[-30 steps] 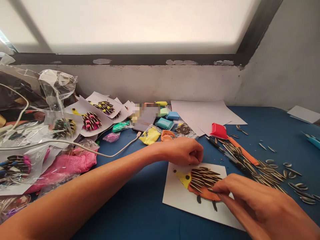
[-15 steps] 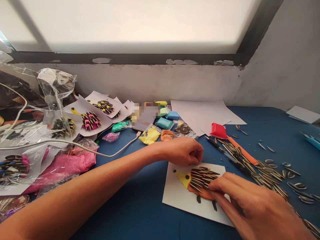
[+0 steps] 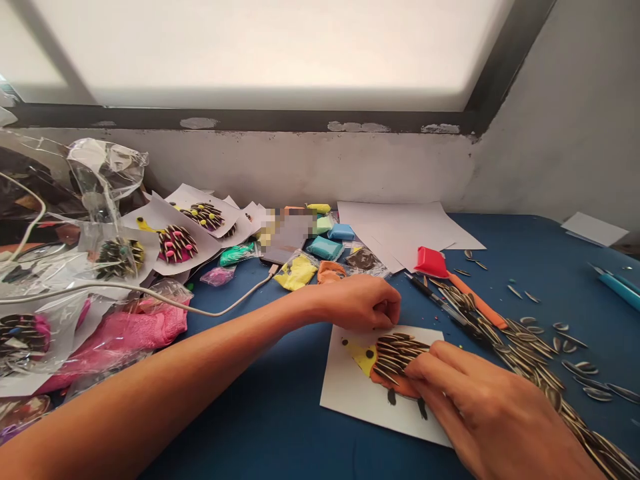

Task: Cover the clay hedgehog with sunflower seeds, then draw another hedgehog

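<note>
A white card (image 3: 345,393) lies on the blue table, bearing a hedgehog figure with a yellow clay face (image 3: 361,355) and an orange clay body (image 3: 383,379). Striped sunflower seeds (image 3: 397,353) stick out of the body like spines. At the card's top edge rests my left hand (image 3: 363,301), its fingers curled; whatever is in them is hidden. My right hand (image 3: 480,400) pinches at the right part of the body, covering its rear end. Its fingertips touch the figure, and anything between them is hidden.
Loose sunflower seeds (image 3: 525,347) spread along the right, beside a black pen (image 3: 435,297), an orange clay strip (image 3: 477,300) and a red clay pack (image 3: 431,262). White sheets (image 3: 400,223) lie behind. Finished hedgehog cards (image 3: 177,247), a pink cloth (image 3: 135,333) and a white cable (image 3: 220,312) fill the left.
The whole view has shifted slightly, so things sit a little further left. Both hands keep about the same places, the right still pinching at the hedgehog's body.
</note>
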A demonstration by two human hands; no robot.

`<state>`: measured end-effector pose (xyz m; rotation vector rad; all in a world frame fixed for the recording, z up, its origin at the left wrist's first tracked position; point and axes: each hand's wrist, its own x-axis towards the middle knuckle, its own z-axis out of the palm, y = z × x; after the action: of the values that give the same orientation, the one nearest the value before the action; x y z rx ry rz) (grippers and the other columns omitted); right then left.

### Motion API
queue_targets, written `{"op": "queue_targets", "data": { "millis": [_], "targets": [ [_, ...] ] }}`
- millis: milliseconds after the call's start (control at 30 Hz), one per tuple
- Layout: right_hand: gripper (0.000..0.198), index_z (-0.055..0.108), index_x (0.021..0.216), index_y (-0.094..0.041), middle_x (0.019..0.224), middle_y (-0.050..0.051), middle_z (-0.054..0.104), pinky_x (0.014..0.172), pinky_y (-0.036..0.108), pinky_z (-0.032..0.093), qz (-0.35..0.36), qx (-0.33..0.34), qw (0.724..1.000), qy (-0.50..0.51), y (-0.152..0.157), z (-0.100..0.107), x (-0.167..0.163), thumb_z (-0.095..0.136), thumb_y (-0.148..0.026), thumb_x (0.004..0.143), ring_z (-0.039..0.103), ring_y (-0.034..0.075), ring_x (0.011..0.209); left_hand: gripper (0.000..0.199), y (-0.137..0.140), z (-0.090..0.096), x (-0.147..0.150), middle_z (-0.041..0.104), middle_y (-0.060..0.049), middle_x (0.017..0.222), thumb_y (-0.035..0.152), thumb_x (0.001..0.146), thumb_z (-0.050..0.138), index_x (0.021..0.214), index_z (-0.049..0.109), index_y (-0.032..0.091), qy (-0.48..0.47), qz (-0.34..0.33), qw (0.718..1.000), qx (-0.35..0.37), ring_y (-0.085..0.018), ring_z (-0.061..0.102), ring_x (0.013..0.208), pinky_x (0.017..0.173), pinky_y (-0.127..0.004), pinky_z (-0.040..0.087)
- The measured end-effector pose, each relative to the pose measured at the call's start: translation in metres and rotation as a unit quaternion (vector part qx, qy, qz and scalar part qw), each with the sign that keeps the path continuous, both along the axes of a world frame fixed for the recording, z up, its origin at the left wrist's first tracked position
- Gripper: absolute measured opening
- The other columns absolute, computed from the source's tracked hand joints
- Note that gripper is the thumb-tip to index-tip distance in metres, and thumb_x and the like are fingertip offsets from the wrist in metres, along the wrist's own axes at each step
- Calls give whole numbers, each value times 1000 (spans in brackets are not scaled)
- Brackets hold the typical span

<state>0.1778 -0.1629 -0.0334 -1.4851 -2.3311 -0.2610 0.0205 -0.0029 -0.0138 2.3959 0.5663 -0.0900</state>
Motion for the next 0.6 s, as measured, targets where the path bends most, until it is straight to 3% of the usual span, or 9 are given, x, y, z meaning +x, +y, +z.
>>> {"op": "queue_targets", "data": {
  "millis": [233, 367, 467, 533, 600],
  "targets": [
    [25, 58, 81, -28, 69, -4, 68, 43, 24, 43, -29, 12, 999, -14, -3, 1, -4, 45, -30, 101, 67, 12, 53, 14, 0, 1, -1, 70, 1, 88, 22, 84, 58, 91, 70, 19, 11, 5, 1000, 5, -11, 56, 72, 57, -24, 34],
    [25, 60, 81, -29, 62, -5, 66, 38, 25, 37, -70, 34, 997, -17, -6, 6, 25, 47, -39, 100, 59, 12, 41, 15, 0, 1, -1, 70, 1, 90, 22, 84, 58, 92, 70, 19, 17, 5, 1000, -10, -12, 56, 74, 58, -25, 35],
    [34, 70, 93, -34, 75, -2, 74, 40, 29, 38, -234, 52, 970, -39, -3, 10, 67, 45, -58, 96, 61, 16, 46, 16, 0, 3, -1, 72, 0, 93, 23, 84, 59, 94, 71, 19, 24, 11, 1000, -10, -12, 57, 76, 58, -25, 34],
    [34, 74, 93, -36, 73, -1, 74, 43, 30, 41, -297, -12, 954, -44, 0, 10, 95, 50, -60, 93, 62, 17, 49, 16, -1, 3, -1, 72, -1, 95, 23, 84, 59, 95, 71, 19, 26, 12, 1000, -7, -12, 57, 76, 59, -25, 33],
    [26, 78, 91, -35, 69, 0, 74, 47, 31, 43, -343, -67, 936, -40, 3, 12, 112, 59, -52, 91, 66, 20, 55, 16, -1, 4, -2, 72, -1, 94, 23, 84, 59, 94, 71, 19, 27, 12, 1000, -6, -12, 57, 76, 59, -25, 32]
  ]
}}
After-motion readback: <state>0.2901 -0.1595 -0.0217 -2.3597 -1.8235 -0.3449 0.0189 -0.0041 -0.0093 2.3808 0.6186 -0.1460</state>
